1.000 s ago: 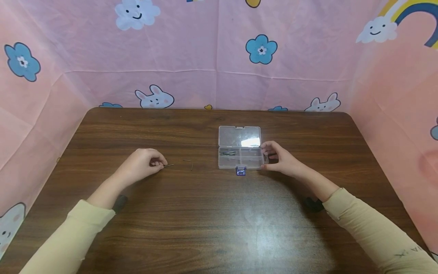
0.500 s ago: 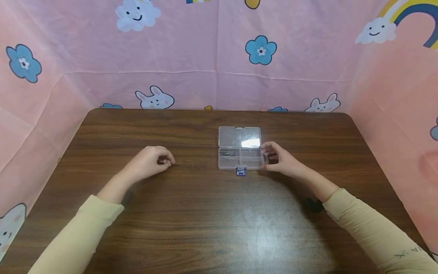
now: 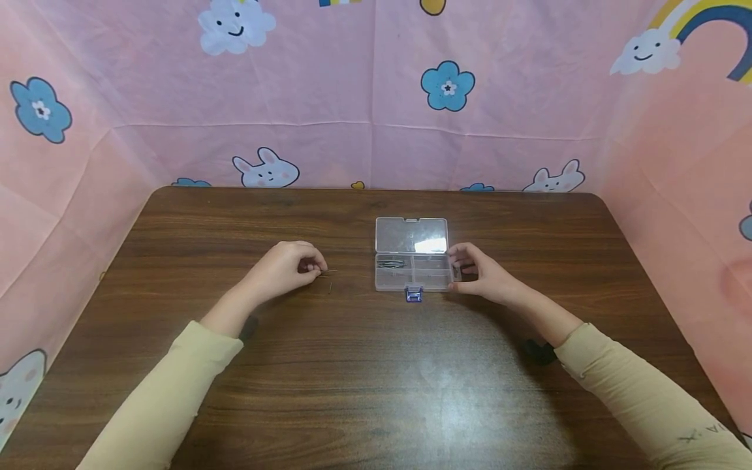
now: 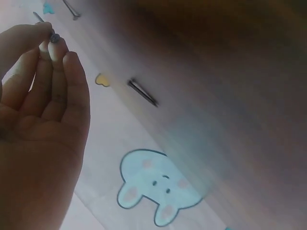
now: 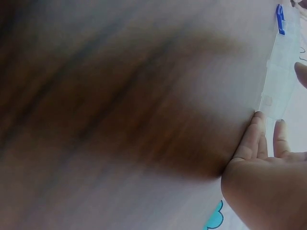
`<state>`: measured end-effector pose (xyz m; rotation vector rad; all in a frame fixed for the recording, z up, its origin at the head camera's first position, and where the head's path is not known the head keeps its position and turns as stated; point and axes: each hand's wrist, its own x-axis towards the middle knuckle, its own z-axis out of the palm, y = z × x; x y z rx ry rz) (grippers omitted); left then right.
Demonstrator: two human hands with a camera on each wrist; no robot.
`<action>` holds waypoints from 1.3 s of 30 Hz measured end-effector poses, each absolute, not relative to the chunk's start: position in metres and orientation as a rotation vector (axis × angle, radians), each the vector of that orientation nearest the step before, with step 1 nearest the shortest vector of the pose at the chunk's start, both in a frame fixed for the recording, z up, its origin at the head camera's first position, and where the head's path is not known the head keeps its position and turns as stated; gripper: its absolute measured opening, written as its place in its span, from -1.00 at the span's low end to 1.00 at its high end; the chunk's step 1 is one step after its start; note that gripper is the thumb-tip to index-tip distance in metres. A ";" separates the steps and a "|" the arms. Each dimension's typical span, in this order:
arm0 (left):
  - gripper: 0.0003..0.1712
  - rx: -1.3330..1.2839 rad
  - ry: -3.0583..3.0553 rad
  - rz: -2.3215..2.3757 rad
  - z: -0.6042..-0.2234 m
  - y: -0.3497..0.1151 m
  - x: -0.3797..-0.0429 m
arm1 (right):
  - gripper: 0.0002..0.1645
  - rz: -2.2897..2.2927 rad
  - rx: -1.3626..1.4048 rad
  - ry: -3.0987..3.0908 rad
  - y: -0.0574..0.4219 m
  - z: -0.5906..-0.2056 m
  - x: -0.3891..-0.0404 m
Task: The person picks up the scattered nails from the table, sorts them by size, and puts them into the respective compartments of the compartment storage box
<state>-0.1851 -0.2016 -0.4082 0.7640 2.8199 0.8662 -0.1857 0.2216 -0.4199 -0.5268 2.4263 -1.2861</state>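
Observation:
In the head view my left hand [image 3: 288, 269] pinches a thin nail between thumb and fingertips, low over the table. The left wrist view shows this held nail [image 4: 39, 18] with its head beside the fingertips. Two loose nails lie on the table nearby; one nail [image 3: 330, 288] is just right of the hand, and the left wrist view shows a loose nail [image 4: 143, 92] closer up. My right hand [image 3: 484, 273] grips the right end of a clear plastic compartment box [image 3: 431, 288], thumb at the front corner, fingers behind. Its lid stands open; several nails [image 3: 391, 264] lie in the back-left compartment.
A blue latch [image 3: 414, 294] hangs at the box's front edge. The brown wood-grain table [image 3: 329, 385] runs to a pink patterned cloth [image 3: 329, 85] at the back and on both sides.
My left hand has moved right with its pinched nail, from left of the loose nails to right over them. The right hand and the box have stayed in place.

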 end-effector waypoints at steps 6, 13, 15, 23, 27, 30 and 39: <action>-0.88 0.796 2.815 0.888 -0.408 -0.184 -0.191 | -0.24 -1.290 -0.517 2.423 0.222 -0.420 -0.186; -0.86 0.859 2.820 0.900 -0.408 -0.167 -0.198 | -0.24 -1.286 -0.513 2.420 0.222 -0.420 -0.186; -0.87 0.880 2.825 0.916 -0.407 -0.162 -0.199 | -0.24 -1.286 -0.512 2.421 0.222 -0.420 -0.186; -0.87 0.917 2.807 0.977 -0.409 -0.139 -0.206 | -0.24 -1.287 -0.506 2.424 0.221 -0.421 -0.186; -0.86 0.942 2.795 0.993 -0.408 -0.126 -0.208 | -0.24 -1.290 -0.507 2.421 0.221 -0.420 -0.185; -0.85 0.947 2.788 0.998 -0.408 -0.118 -0.209 | -0.24 -1.290 -0.510 2.421 0.221 -0.420 -0.185; -0.86 0.956 2.802 1.003 -0.407 -0.094 -0.211 | -0.24 -1.291 -0.516 2.420 0.223 -0.421 -0.184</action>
